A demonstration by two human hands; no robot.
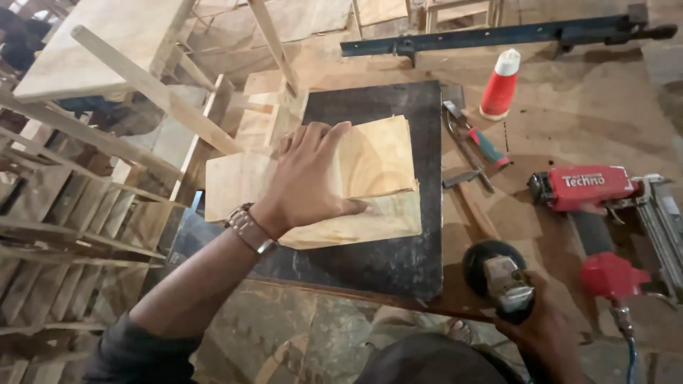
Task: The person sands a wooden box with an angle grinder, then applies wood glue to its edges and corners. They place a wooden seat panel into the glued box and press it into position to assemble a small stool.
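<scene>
Altogether two hands: left (307, 178) on two wood pieces (377, 160), right (544, 331) around one grinder (498, 274).

A white label strip (583, 180) runs along the red nail gun (583, 188) on the bench.

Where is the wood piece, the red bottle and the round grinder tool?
wood piece (377, 153), head view, on its bare top face.
red bottle (499, 91), head view, on its red body.
grinder (498, 274), head view, on its metal head.

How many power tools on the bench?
2. Red nail gun lies at the bench's right edge; grinder is gripped by the right hand at the near edge. Others may sit out of frame.
</scene>
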